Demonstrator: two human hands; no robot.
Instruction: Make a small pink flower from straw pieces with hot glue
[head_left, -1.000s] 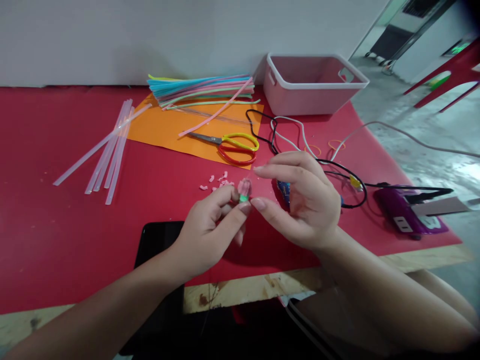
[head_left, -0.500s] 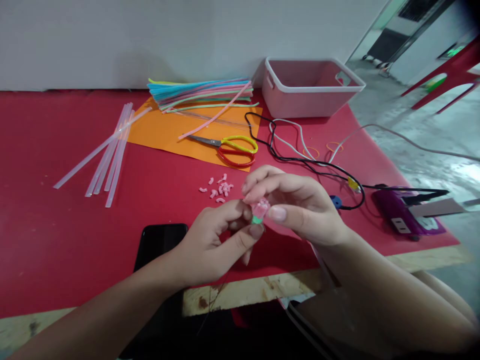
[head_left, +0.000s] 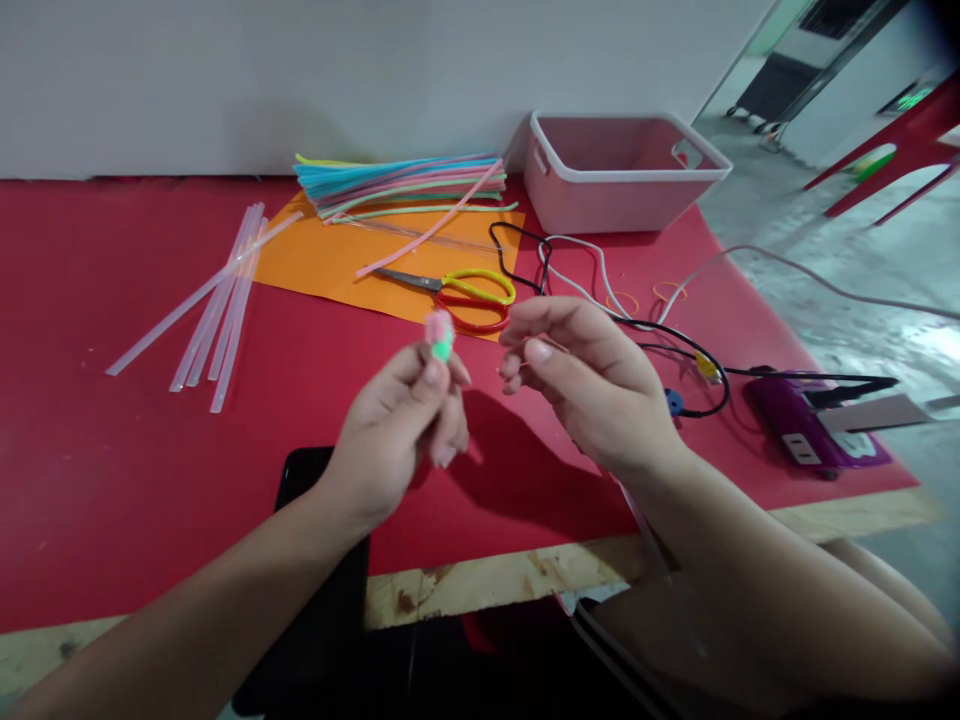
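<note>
A small pink piece with a green base (head_left: 441, 340), blurred by motion, is pinched upright between the thumb and fingers of my left hand (head_left: 397, 425). It looks like a tiny fuzzy flower head. To its right, apart from it, my right hand (head_left: 592, 385) is raised with curled fingers and the thumb close against them; anything held there is too small to make out. Scissors (head_left: 472, 290) with yellow and red handles lie just beyond both hands. The tiny pink cut bits on the table are hidden behind my left hand.
Pipe cleaners (head_left: 397, 185) lie bundled on an orange sheet (head_left: 300, 262). Translucent glue sticks (head_left: 225, 300) are at the left. A pink basket (head_left: 615, 200) stands behind cables (head_left: 592, 315) and a purple power strip (head_left: 810, 430). A black phone (head_left: 300, 475) sits under my left wrist.
My hands have come apart. The left has moved left and away from me with the pink-and-green piece, while the right has let go of it.
</note>
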